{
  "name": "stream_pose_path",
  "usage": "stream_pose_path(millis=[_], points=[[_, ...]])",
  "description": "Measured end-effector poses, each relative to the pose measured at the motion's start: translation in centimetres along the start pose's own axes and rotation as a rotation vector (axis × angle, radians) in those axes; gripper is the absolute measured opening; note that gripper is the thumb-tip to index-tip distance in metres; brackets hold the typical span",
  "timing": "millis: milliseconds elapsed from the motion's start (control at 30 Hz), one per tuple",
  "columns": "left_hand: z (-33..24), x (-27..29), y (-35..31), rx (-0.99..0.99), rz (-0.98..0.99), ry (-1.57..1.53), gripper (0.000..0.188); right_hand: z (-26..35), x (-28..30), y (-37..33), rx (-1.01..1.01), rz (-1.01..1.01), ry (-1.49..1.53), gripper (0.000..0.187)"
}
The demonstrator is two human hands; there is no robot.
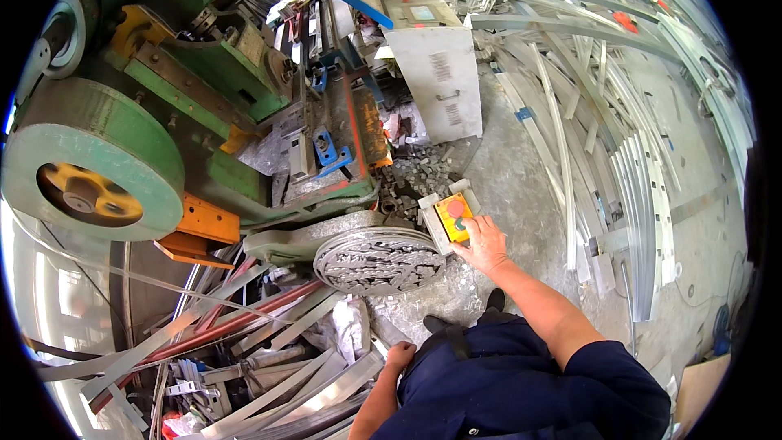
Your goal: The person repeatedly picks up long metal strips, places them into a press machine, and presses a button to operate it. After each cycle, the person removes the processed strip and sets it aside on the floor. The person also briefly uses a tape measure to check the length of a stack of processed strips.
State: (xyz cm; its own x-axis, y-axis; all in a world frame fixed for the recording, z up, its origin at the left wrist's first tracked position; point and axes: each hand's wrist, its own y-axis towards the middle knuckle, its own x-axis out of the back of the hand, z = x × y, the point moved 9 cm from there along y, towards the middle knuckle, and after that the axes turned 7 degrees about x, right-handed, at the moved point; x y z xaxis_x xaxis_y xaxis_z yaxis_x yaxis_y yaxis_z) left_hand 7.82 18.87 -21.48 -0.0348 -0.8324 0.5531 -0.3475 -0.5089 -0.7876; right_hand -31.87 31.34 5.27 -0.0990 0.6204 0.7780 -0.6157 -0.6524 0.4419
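Right of the large machine is a yellow push-button box (450, 226) with a red mushroom button (454, 209) and a green button below it, set on a pale metal bracket (434, 224). My right hand (486, 243) grips the box's lower right edge, with the thumb at its near corner and the fingers reaching the green button. My left hand (401, 354) hangs low beside my dark trousers, away from the machine. Its fingers are mostly turned out of sight, and whatever may be in them is hidden.
A green machine with a heavy flywheel (94, 159) fills the left. A round, scrap-covered pedestal (379, 261) stands before my feet. Beyond the box is a grey metal cabinet (437, 73). Long metal profiles (635, 212) lie on the right; more scrap lengths (269, 375) are heaped lower left.
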Motion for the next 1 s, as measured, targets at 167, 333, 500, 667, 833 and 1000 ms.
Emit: stream_pose_path(millis=[167,333,500,667,833,1000], points=[[-0.13,0.33,-0.15,-0.012,-0.01,0.019,0.042,-0.06,0.18,0.01,0.007,-0.025,-0.009,0.054],[-0.21,0.45,-0.27,0.013,-0.002,0.011,0.042,-0.21,-0.01,0.01,0.004,-0.015,0.001,0.052],[-0.58,0.47,-0.27,-0.037,-0.022,0.024,0.043,-0.19,0.05,-0.05,-0.005,-0.014,0.006,0.053],[-0.26,0.15,-0.06,-0.017,-0.012,0.027,0.043,-0.02,0.36,0.0,0.018,-0.047,0.014,0.056],[-0.22,0.1,-0.47,0.004,0.001,0.009,0.043,0.1,0.53,0.08,0.017,-0.052,0.023,0.055],[-0.36,0.17,-0.63,0.009,0.003,0.015,0.042,-0.04,0.31,0.01,0.022,-0.047,0.019,0.055]])
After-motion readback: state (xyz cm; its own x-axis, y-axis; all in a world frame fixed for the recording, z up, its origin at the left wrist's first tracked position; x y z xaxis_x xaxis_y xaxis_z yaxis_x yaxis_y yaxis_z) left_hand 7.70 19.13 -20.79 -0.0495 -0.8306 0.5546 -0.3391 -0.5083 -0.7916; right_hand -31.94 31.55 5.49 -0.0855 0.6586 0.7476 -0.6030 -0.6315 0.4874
